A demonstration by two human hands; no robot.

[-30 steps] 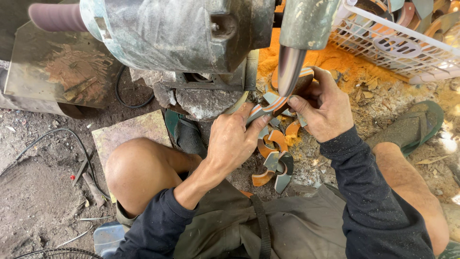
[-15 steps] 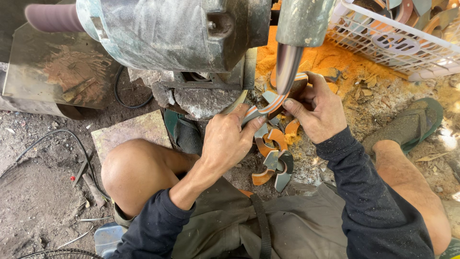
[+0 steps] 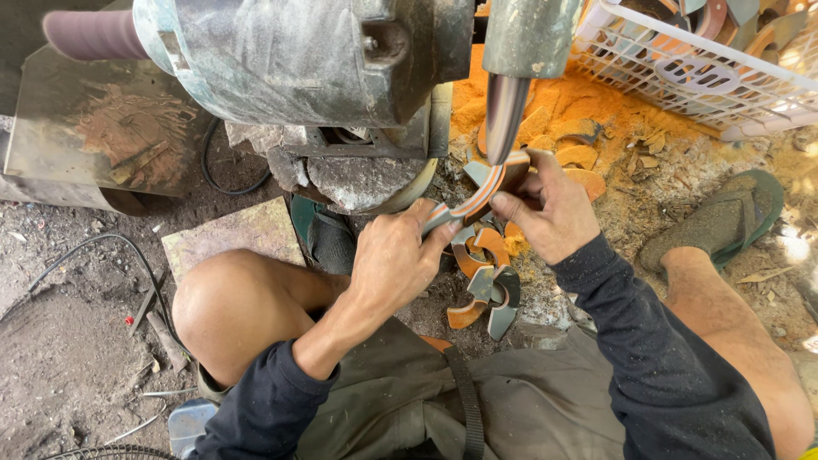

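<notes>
Both hands clamp one curved wooden piece [image 3: 479, 198]: left hand [image 3: 394, 255] pinches its lower-left end btw thumb & fingers, right hand [image 3: 550, 209] grips the upper-right end, fingers wrapped round it. Piece sits just under the sanding wheel [image 3: 504, 115], top edge touching or nearly touching the wheel's tip; can't tell which. Risk, as I judge it: fingertips of the right hand are v. close to the abrasive, so a slip or a snag on the curve could drag skin into it; piece is thin & held only at its ends, so too much push could snap or kick it out. Bare knee [image 3: 226, 307] & foot in green sandal [image 3: 720, 217] sit near the machine too, w/ orange dust all round. The piece itself: narrow, crescent-like, orange-brown wood w/ a grey painted face & a pale stripe along the edge. Similar pieces [image 3: 486, 285] lie on the ground below the hands; more fill the white basket [image 3: 682, 72] at top right.
</notes>
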